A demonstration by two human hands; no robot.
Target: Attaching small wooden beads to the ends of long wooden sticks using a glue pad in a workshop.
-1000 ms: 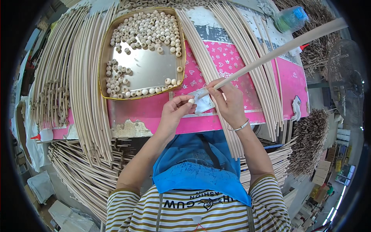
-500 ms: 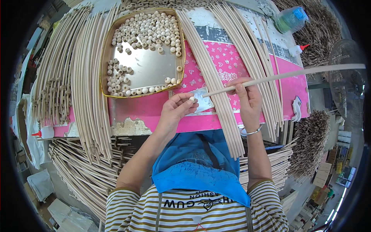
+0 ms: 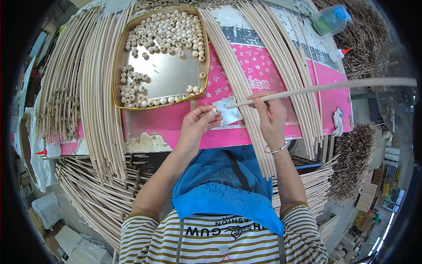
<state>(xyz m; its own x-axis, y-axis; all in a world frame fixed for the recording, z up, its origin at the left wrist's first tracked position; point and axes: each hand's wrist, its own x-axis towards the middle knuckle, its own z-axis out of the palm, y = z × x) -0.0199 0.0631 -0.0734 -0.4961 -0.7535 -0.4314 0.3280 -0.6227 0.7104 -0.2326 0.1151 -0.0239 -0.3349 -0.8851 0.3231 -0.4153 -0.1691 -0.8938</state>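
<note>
Between the thumb and fingers of my left hand (image 3: 196,125) is a small round wooden bead (image 3: 215,111) with a hole in it. My right hand (image 3: 271,118) is closed round a long pale wooden dowel (image 3: 303,90), which stretches off to the right. The dowel's near end points left, over a small white tray (image 3: 231,118) holding whitish stuff. Bead and dowel end are apart, a short way from each other. A gold-rimmed box (image 3: 115,83) with many wooden beads (image 3: 169,31) stands beyond my left hand.
Bundles of dowels (image 3: 103,88) lie on the pink-covered table (image 3: 176,132), one bundle (image 3: 237,83) beside my right hand. A glue bottle (image 3: 337,55) with a red tip and a blue-capped jar (image 3: 330,20) stand at the far right. A fan (image 3: 393,88) is further right.
My right hand has shifted slightly left and down, bringing the dowel's end over the white tray. My left hand has moved slightly left, still pinching the bead.
</note>
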